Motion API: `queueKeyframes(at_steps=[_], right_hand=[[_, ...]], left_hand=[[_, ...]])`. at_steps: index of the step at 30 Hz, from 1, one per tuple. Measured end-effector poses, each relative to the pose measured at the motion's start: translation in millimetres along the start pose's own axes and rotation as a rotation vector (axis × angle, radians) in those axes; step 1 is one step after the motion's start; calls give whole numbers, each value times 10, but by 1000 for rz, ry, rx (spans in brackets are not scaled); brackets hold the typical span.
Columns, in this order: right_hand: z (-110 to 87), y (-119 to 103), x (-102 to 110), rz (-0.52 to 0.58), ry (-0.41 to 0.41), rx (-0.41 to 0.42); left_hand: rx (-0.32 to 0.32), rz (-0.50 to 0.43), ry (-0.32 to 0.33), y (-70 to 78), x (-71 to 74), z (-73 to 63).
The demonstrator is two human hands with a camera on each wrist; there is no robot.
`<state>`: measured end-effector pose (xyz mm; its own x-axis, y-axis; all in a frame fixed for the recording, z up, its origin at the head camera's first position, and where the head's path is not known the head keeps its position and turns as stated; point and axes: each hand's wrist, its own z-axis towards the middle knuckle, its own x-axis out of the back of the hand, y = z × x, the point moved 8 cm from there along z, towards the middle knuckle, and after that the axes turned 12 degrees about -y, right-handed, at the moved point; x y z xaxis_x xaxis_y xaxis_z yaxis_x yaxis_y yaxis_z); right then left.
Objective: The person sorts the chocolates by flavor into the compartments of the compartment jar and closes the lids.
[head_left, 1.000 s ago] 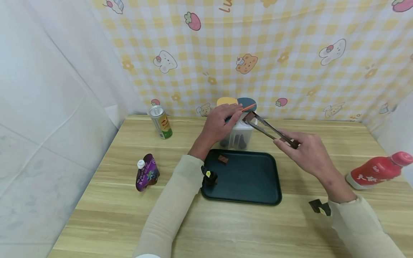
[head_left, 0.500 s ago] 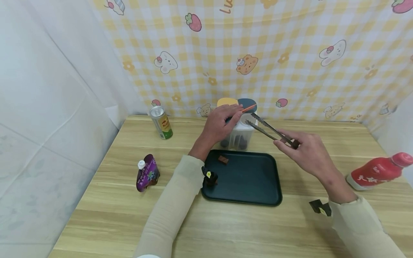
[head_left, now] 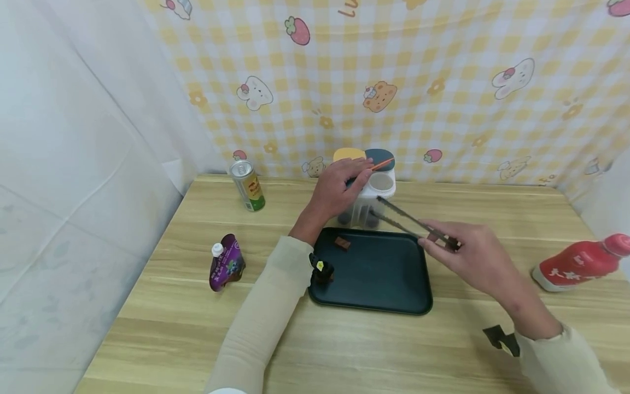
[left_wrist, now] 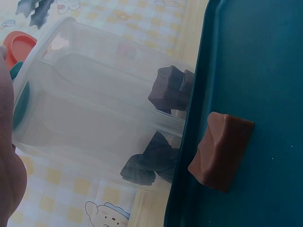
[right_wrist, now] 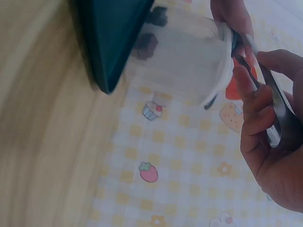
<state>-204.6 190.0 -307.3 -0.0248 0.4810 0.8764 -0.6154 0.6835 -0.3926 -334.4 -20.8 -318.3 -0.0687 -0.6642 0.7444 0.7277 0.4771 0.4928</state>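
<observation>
My left hand (head_left: 339,183) lies over the top of a clear storage container (head_left: 361,205), with the raised orange lid (head_left: 382,164) between its index finger and thumb. Beside that lid is a round uncovered opening. Dark chocolate pieces (left_wrist: 171,89) sit at the container's bottom. In my right hand (head_left: 467,251) I grip metal tongs (head_left: 408,219), tips apart with nothing between them, in front of the container. On the dark tray (head_left: 379,273) lies a brown chocolate piece (head_left: 342,243); another brown bit shows partly hidden by the left wrist's black mount.
A gold drink can (head_left: 248,185) stands at the back left, and a purple spouted pouch (head_left: 227,262) stands nearer me. To the right is a red bottle (head_left: 581,262). A yellow checked cloth (head_left: 433,126) hangs behind the wooden table (head_left: 364,350).
A chocolate piece was between the tong tips over the opening; it left them half a second ago. The tongs and right hand have since moved down toward me. My left hand stays put.
</observation>
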Motion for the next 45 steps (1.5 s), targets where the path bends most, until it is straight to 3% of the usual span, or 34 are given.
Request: queueKeyframes(at_steps=[11,17,26,34,45], right_hand=[[-71,-128,-625,79,-242,86],[-48,-205,-843,144,-356,109],[15,-291,-984,128,-399,164],[34,-287,-1056,115,-462,164],[31,-277,-1070,87,-462,177]], left_hand=[[14,6,1,-2,4,9],[0,-3,11,3,6,12],[5,-14,11,-7,9,19],[10,-14,6,-7,4,22],[19,-16,2,-10,-2,24]])
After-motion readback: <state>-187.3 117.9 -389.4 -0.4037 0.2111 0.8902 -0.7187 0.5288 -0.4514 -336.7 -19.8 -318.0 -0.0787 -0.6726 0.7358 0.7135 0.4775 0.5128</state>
